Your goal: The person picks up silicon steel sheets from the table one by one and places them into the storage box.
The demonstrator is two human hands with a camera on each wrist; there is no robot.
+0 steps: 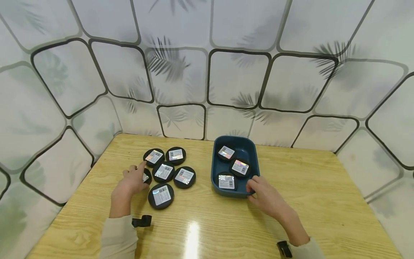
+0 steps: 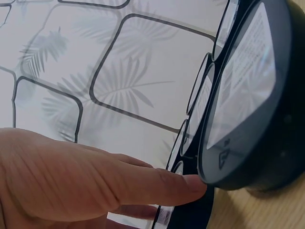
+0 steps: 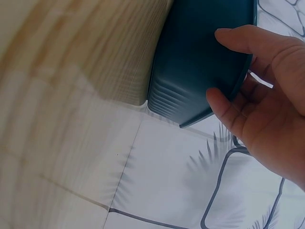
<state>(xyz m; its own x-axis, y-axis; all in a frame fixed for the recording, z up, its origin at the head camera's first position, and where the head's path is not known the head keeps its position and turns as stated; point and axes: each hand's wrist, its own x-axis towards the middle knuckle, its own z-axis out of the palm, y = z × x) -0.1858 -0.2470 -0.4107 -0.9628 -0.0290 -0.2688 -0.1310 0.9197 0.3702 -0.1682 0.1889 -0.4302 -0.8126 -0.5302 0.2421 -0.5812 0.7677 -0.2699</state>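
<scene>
My left hand [image 1: 129, 183] is at the left of a group of round black tubs with white labels and pinches the leftmost labelled tub [image 1: 147, 176], covering part of it. In the left wrist view the thumb [image 2: 186, 188] lies against that tub's side, beside a nearer tub [image 2: 248, 95]. A dark blue plastic bin [image 1: 235, 194] stands to the right of the group, holding three like tubs, one of them a tub [image 1: 226, 181] at its near end. My right hand [image 1: 268, 198] grips the bin's near right corner, its fingers over the rim and the thumb outside.
Other labelled tubs lie close together, among them a near tub [image 1: 160, 196], a right tub [image 1: 184, 177] and a back tub [image 1: 175, 155]. Everything stands on a light wooden table [image 1: 310, 187]. Behind it hangs a leaf-patterned curtain [image 1: 239, 79].
</scene>
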